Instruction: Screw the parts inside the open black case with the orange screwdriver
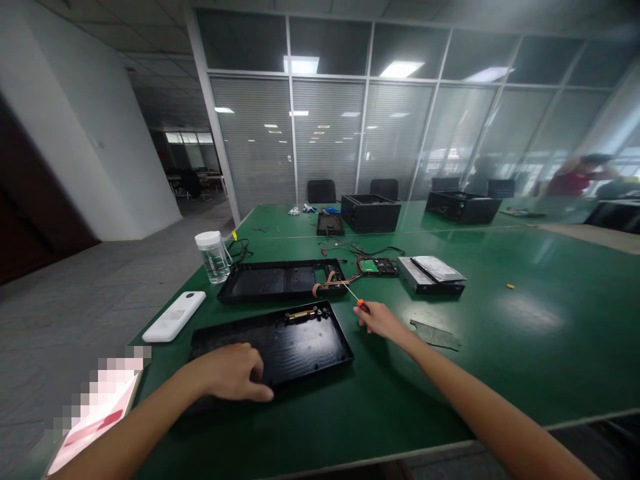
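Observation:
A shallow black plastic cover (300,350), with a small brass-coloured strip and several small dark parts at its far edge, lies before me. My left hand (233,373) is at its near edge, with curled fingers over the inside and the thumb along the rim; the fingertips are partly hidden. In my right hand (375,319) is a screwdriver (361,305) with an orange and black handle. Its thin shaft points up and left to a bundle of striped wires (330,283) at the right end of a second black casing (270,280).
A clear bottle (215,257) and a white power bank (175,317) stand left. Right are a green circuit board (370,267), a silver-and-black drive (433,275) and a thin dark plate (435,335). Black cases (370,213) stand farther back. A person (580,177) is far right.

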A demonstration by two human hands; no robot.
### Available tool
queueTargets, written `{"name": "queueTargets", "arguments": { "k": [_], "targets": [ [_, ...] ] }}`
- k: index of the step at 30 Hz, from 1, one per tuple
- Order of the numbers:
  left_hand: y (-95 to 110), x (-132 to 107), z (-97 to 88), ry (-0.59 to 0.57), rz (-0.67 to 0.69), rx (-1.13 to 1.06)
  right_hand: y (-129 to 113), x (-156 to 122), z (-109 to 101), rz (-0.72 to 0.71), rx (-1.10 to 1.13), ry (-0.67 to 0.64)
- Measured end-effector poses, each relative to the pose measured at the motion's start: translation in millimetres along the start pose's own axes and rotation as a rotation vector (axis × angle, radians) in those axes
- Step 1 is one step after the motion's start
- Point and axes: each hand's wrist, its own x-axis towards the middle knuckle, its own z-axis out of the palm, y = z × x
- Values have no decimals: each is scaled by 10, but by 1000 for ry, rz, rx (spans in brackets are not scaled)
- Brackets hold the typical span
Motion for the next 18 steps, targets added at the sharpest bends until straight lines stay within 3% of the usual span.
{"name": "queueTargets", "arguments": {
  "k": [1,2,4,6,9,13,18],
  "targets": [
    [23,161,-99,-57,20,-28,-76,44,50,4,28,-35],
    [61,342,-184,-19,40,-24,-148,86,97,6,37,-59],
    [157,738,-279,244,79,82,-267,150,177,-2,28,-75],
    [238,1124,-260,443,134,204,-341,172,235,-12,11,-55],
    [273,1555,-88,550,193,292,-363,143,283,-30,-34,8],
    [193,1789,133,628,245,322,-309,102,308,-24,-42,-24],
    [78,1857,200,685,311,332,-284,111,322,-15,-47,-40]
  ]
}}
